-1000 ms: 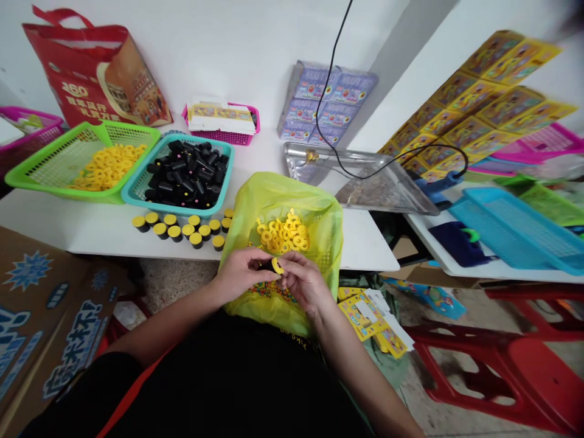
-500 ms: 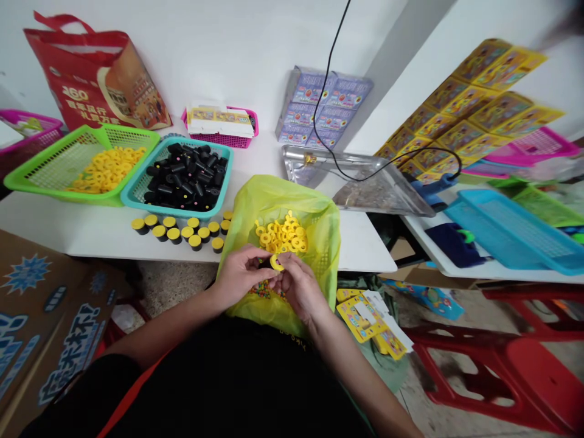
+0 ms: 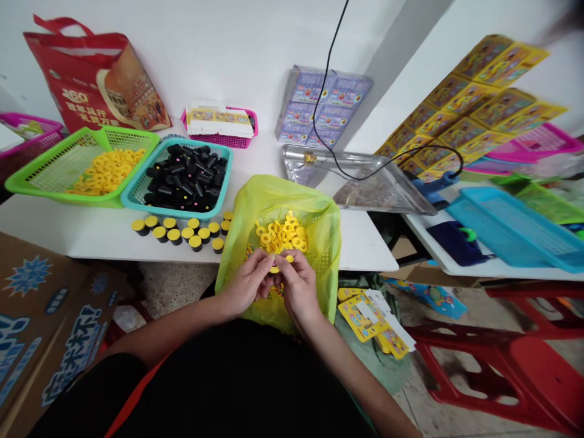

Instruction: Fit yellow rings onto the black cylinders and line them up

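Observation:
Close together over a basket lined with yellow-green cloth or film [image 3: 322,216], my left hand [image 3: 246,283] and my right hand [image 3: 301,289] are both closed on a small yellow plastic ring [image 3: 274,269]. Thumbs and fingertips of the two hands meet at it and cover part of it. Just beyond my fingers lies a heap of similar yellow ring pieces [image 3: 285,231], some with a small round tab. Tiny multicoloured beads [image 3: 276,291] show in the basket below my hands, partly hidden by them.
Black-and-yellow capped pieces [image 3: 187,233] stand on the white table to the left. Behind them are a blue basket of black parts [image 3: 187,179] and a green basket [image 3: 27,176] with yellow rings. A metal tray [image 3: 378,182] sits back right; red stools [image 3: 497,365] stand right.
The yellow ring has turned and tilted between my fingers. My left hand has moved slightly right and my hands are closer together, both thumbs now at the ring.

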